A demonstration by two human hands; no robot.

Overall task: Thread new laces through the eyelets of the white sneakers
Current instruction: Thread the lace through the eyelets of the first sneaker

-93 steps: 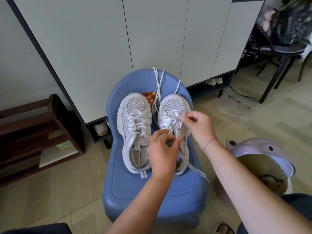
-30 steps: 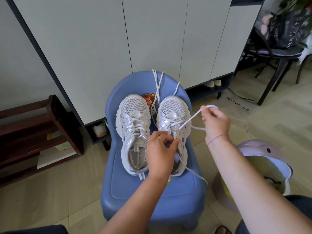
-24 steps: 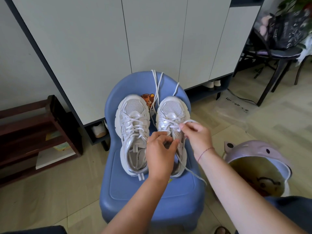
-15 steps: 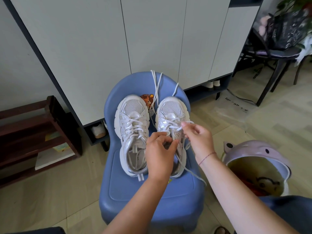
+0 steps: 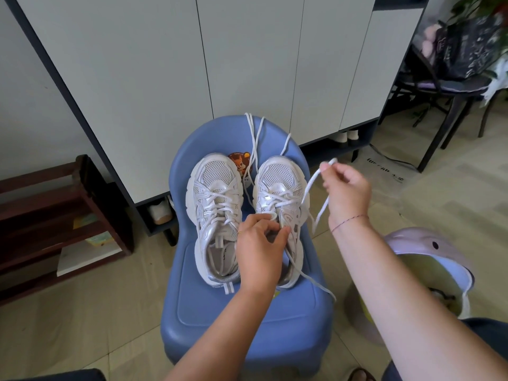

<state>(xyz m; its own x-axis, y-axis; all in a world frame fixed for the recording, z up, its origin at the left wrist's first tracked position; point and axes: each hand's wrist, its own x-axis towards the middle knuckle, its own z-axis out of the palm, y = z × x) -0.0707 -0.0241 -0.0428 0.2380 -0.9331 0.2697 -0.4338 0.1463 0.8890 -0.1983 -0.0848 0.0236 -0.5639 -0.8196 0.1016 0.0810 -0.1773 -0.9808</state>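
Observation:
Two white sneakers stand side by side on a blue plastic chair, toes toward the cabinet. The left sneaker is laced. My left hand grips the tongue and collar of the right sneaker. My right hand is raised to the right of that shoe and pinches a loop of its white lace, pulled out taut from the upper eyelets. The lace's other end trails off the chair's right side. A spare lace hangs over the chair back.
White cabinet doors rise behind the chair. A dark wooden shoe rack stands at the left. A lilac bin sits on the floor at the right, under my right forearm. A black chair with a bag is at the far right.
My right hand has risen from the shoe's eyelets and pulled the lace out to the right. My left hand stays on the right sneaker.

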